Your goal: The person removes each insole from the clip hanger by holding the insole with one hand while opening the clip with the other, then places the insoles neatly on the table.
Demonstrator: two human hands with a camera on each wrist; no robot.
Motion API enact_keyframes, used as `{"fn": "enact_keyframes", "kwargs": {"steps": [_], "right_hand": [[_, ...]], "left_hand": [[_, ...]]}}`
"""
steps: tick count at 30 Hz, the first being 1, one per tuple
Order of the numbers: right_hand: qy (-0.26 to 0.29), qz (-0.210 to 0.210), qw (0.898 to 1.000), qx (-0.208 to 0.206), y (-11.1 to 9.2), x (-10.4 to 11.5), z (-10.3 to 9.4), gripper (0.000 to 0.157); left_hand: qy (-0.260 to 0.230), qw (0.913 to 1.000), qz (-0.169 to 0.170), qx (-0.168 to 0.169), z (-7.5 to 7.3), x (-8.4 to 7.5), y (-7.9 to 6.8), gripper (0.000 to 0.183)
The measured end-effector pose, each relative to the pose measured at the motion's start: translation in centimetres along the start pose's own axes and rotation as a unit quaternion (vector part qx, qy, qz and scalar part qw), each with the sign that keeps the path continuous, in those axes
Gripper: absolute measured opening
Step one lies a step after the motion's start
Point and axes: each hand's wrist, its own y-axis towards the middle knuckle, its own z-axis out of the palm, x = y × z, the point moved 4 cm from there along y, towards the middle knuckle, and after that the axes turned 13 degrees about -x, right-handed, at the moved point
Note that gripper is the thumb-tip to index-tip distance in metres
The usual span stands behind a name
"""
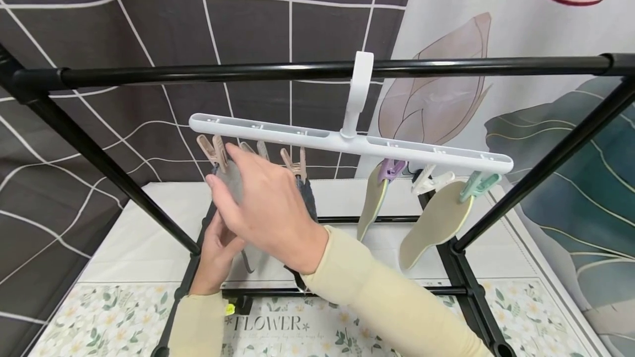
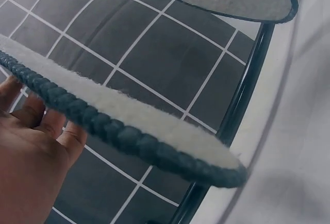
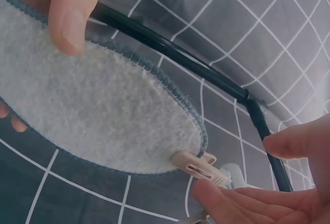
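Note:
A fuzzy pale insole (image 3: 98, 100) with a blue-grey stitched edge hangs from a beige clothespin (image 3: 198, 167), which bites its tip. My left hand (image 1: 214, 255) pinches that insole at its edge, thumb (image 3: 69, 28) on the fuzzy face and fingers behind. Beside the clothespin is my right hand (image 1: 278, 208), its fingers extended and its thumb (image 3: 289, 144) apart from them; a fingertip is at the clothespin or just by it. Above runs the white clip hanger (image 1: 288, 133). A second dark-edged insole (image 1: 307, 197) hangs from another beige clothespin (image 1: 296, 164), partly hidden by my right hand.
The hanger's hook (image 1: 358, 92) sits over a black rail (image 1: 223, 73) of a rack. On the right, two beige insoles (image 1: 439, 225) hang from a purple clip (image 1: 392, 169) and a green clip (image 1: 478, 186), with a white clip (image 1: 431, 180) between. A flower-print cloth (image 1: 119, 313) lies below.

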Motion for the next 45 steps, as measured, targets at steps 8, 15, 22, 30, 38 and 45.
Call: {"fn": "enact_keyframes", "kwargs": {"steps": [8,15,22,30,38,45], "right_hand": [[-0.008,0.009,1.0,0.018,0.1,-0.3,0.9,0.04],[-0.006,0.024,0.999,0.034,0.2,-0.1,1.2,0.042],[-0.005,0.033,0.998,0.044,0.3,0.2,1.3,0.044],[-0.009,0.026,0.999,0.044,0.5,0.4,1.6,0.043],[-0.025,0.027,0.999,0.026,0.9,0.6,1.6,0.027],[-0.049,0.004,0.999,-0.004,1.4,0.6,1.7,0.028]], "left_hand": [[-0.082,0.9964,0.015,0.017,0.1,-0.3,0.0,0.059],[-0.146,0.9881,0.031,0.035,0.2,-0.4,0.1,0.054],[-0.162,0.9858,0.019,0.039,-0.1,-0.2,0.0,0.05],[-0.148,0.9886,-0.019,0.021,-1.0,0.3,-0.1,0.045],[-0.126,0.9917,-0.027,0.008,-0.9,0.3,0.0,0.061],[-0.079,0.9967,-0.021,0.003,-0.5,-0.4,0.2,0.071]]}}
